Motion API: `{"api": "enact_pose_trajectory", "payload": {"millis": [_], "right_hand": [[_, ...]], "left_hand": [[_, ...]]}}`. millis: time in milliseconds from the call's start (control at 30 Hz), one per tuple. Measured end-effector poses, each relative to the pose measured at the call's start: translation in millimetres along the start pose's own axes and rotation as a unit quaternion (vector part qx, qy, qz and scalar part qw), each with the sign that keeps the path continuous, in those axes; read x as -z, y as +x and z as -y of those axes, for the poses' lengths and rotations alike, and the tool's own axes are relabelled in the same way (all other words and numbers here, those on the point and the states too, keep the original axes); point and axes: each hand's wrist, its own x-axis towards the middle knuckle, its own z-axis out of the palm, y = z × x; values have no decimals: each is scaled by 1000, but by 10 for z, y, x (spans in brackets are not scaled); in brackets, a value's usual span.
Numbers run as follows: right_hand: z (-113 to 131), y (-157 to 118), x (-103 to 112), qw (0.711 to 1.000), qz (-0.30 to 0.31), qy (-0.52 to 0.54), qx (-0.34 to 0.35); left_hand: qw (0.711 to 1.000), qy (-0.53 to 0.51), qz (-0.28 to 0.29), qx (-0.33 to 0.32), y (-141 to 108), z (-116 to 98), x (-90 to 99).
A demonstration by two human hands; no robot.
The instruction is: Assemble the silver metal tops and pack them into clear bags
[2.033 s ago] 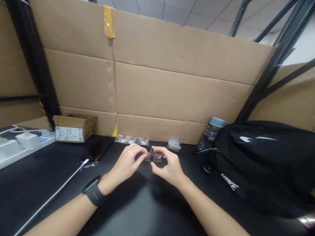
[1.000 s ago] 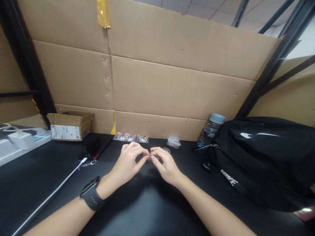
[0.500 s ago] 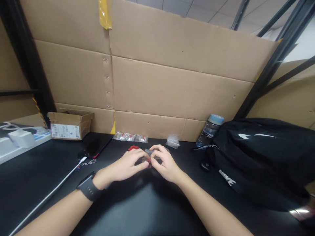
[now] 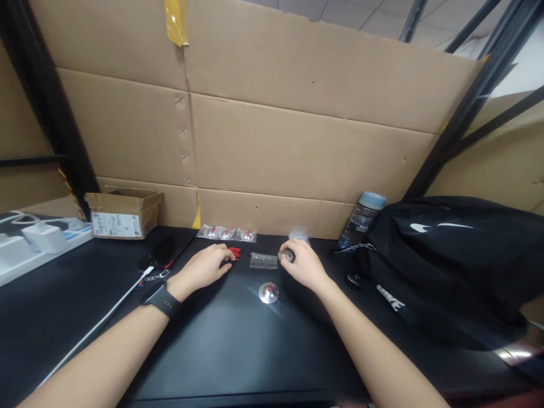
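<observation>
Now, at the black counter (image 4: 238, 351), found the silver disc (image 4: 264, 294) flat in the middle, topped with a red stick (image 4: 271, 287): round, so without a long axis, and nearer the right hand (image 4: 304, 263) than the left hand (image 4: 206, 266), toward the near side of each. Had the right fingers curled round a dark-rimmed disc (image 4: 288, 255); could not tell whether firmly gripped. Had the left fingers half-bent, right at the heap of red sticks (image 4: 236, 253); could not tell if pinching any. Saw a clear plastic sleeve (image 4: 263, 261) between, long axis running left to right.

Then counted: one bare silver disc, one sleeve, three wrapped discs (image 4: 226, 233) along the cardboard wall (image 4: 255, 147), one clear packet (image 4: 300, 233) half-hidden beyond the right hand. Could not number the heaped sticks, too small and bunched.
</observation>
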Motion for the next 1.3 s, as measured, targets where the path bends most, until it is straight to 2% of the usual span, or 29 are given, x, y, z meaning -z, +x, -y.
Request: {"api": "enact_pose_trajectory", "payload": {"millis": [133,267,433,600,733,833,967,1100,1300], "right_hand": [[-304,-20,-35,997,52,-32,-48],[-492,-10,-157,993,96,17,-72],[-547,23,-289,994,43,57,-88],[-501,44,-313,990,45,52,-126],[-461,54,-263,989,-1,65,-135],[-396,63,-192,986,-40,93,-130],[-204,65,-112,981,-83,125,-123],[92,24,-106,971,-77,209,-91],[502,-95,-139,946,-58,318,-25]], "left_hand": [[1000,-15,-10,-11,16,-22,-36],[999,-38,-9,-23,25,-2,-37],[999,-46,-2,-18,41,36,-39],[998,-63,13,-29,59,-12,-38],[997,-72,-29,-21,73,-133,36],[994,-82,-70,12,87,-241,125],[991,-79,-107,23,90,-334,207],[987,-94,-133,8,75,-410,222],[969,-173,-173,7,37,-619,231]]}}
